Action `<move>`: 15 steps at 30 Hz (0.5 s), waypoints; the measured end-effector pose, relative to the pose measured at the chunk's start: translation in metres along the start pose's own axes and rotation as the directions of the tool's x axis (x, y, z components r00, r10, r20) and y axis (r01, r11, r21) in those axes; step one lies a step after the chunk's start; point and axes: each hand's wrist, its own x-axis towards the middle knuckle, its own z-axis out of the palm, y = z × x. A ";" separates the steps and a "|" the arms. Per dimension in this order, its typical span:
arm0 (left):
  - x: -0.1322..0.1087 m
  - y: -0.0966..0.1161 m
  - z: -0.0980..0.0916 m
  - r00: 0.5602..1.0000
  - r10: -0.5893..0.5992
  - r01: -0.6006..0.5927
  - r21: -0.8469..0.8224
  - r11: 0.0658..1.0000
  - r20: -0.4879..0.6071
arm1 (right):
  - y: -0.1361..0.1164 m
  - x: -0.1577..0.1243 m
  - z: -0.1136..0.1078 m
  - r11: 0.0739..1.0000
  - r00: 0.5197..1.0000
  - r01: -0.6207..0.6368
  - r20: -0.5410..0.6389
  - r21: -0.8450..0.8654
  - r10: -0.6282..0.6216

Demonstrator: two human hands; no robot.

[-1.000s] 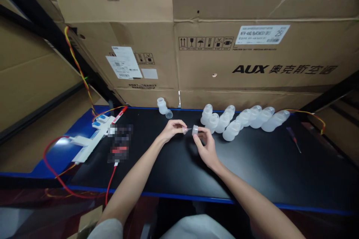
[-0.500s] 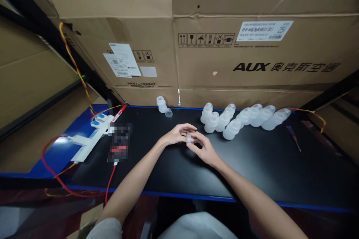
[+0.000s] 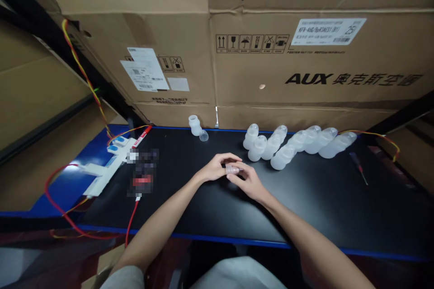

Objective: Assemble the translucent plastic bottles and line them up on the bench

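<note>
Our left hand (image 3: pixel 217 168) reaches in from the left, wrist nearly straight, index finger stretched forward over the top of a clear cap (image 3: pixel 232 170) and thumb low at its near side. Our right hand (image 3: pixel 250 181) meets it from the other side, palm turned inward, thumb below and fingers above. Both hands are closed on the cap, which lies on its side between the fingertips, above the middle of the desk (image 3: pixel 217 216); some of the left fingers are hidden. Both forearms slant inward from the near edge.

On the big carton (image 3: pixel 244 97) behind the desk we read "AUX" in bold black, followed by "奥克斯空调". Above that, a white label (image 3: pixel 328 31) carries "KFR-46G/BpR3AES1(B1)" and "25", with a barcode. Left of it runs a row of handling symbols (image 3: pixel 252 44), among them arrows, a glass and an umbrella. The print on the left-hand papers (image 3: pixel 145 70) is too small for us to read.

An uncapped bottle (image 3: pixel 195 125) stands near the carton, a lid (image 3: pixel 204 135) just beside it; capped bottles (image 3: pixel 280 158) cluster to the right.
</note>
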 end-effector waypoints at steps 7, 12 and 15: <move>-0.002 0.009 -0.032 0.944 0.291 -0.191 0.465 0.865 -0.155 | -0.011 0.004 0.001 0.989 0.987 0.060 -0.141 -0.137 -0.080; -0.002 -0.003 -0.075 0.552 0.646 0.183 0.832 0.523 -0.528 | -0.013 0.004 0.001 0.985 0.967 0.054 -0.238 -0.165 -0.093; 0.001 -0.011 -0.092 0.544 0.612 0.335 0.817 0.469 -0.574 | -0.012 0.003 0.003 0.977 0.974 0.075 -0.197 -0.200 -0.115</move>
